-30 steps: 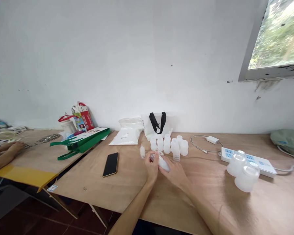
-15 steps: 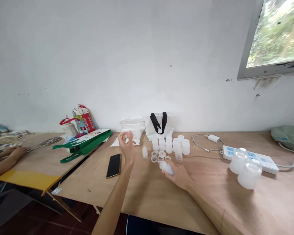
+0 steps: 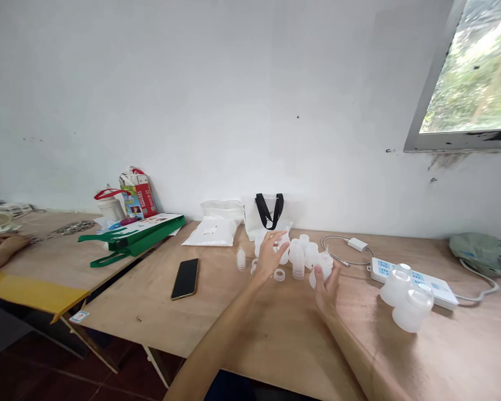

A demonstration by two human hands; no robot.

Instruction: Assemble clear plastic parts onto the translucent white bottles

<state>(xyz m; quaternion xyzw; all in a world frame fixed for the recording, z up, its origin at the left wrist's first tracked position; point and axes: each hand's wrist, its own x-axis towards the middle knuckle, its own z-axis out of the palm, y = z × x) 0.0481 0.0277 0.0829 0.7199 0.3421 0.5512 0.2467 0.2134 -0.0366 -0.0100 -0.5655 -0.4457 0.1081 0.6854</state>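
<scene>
Bottle (image 3: 323,266), translucent plastic, gripped by curled fingers of right hand (image 3: 326,289) above plywood tabletop (image 3: 267,345); left hand (image 3: 269,257) open, fingers spread, nearest small plastic ring (image 3: 279,274) and cluster of translucent cups (image 3: 298,262).

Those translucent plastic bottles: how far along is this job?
Looks done: translucent plastic bottles stand grouped. In hand: the right hand holds another bottle, and the open left hand is at the group. Left: a plastic ring, a small ribbed bottle, and two large cups by the power strip sit apart.
</scene>
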